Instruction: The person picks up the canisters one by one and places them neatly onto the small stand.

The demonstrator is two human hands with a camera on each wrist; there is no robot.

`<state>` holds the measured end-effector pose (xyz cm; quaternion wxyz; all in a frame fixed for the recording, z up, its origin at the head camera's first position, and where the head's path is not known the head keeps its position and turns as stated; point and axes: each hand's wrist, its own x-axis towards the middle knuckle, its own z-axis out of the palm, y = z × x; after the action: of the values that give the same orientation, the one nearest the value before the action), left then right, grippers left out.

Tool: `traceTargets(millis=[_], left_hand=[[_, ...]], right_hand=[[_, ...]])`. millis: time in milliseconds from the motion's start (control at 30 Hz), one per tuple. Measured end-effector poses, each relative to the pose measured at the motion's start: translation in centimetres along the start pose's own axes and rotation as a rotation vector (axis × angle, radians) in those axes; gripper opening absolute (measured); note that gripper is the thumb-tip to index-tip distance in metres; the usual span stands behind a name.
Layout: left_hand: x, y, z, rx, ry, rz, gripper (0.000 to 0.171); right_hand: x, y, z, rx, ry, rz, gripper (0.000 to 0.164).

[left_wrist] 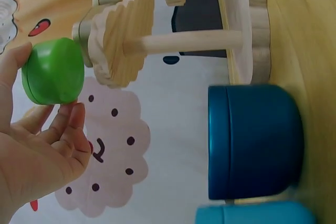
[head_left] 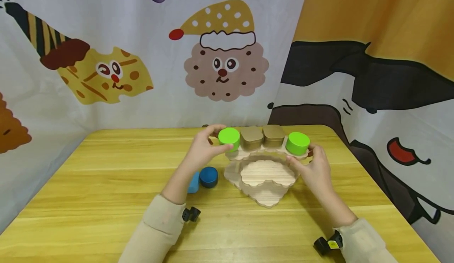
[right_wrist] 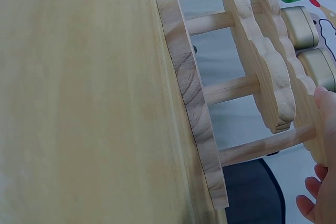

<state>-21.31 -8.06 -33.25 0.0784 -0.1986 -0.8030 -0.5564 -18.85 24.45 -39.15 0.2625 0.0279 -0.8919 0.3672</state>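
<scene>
My left hand (head_left: 204, 146) holds a round lime-green tin (head_left: 229, 138) between thumb and fingers, at the left end of the wooden stand's upper shelf (head_left: 244, 153). In the left wrist view this green tin (left_wrist: 54, 72) appears beside the shelf's edge. My right hand (head_left: 317, 169) grips the right end of that shelf, thumb at its front edge. Just by those fingers stands a second green tin (head_left: 298, 144). Between the green tins sit two gold tins, a left one (head_left: 252, 137) and a right one (head_left: 273, 135). Round dowels (right_wrist: 231, 94) join the stand's tiers.
A dark blue round tin (head_left: 209, 177) stands on the table left of the stand, with a light blue tin (head_left: 193, 183) beside it, partly hidden by the left forearm. The stand's lower tier (head_left: 267, 173) and base (head_left: 268, 198) have scalloped edges. A cartoon-printed curtain (head_left: 227, 113) hangs behind.
</scene>
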Motion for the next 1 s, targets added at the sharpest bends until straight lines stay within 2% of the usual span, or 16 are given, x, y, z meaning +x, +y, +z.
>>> traceTargets(millis=[467, 767, 1000], left_hand=[[0.1, -0.6, 1.2, 0.027, -0.058, -0.045, 0.055], [0.1, -1.0, 1.4, 0.044, -0.071, -0.056, 0.054], [-0.1, -1.1, 1.2, 0.076, -0.101, -0.058, 0.063]], right_hand=[[0.1, 0.2, 0.1, 0.003, 0.0, -0.001, 0.067], [0.0, 0.2, 0.1, 0.008, 0.006, -0.01, 0.066], [0.0, 0.1, 0.1, 0.014, -0.002, -0.001, 0.067]])
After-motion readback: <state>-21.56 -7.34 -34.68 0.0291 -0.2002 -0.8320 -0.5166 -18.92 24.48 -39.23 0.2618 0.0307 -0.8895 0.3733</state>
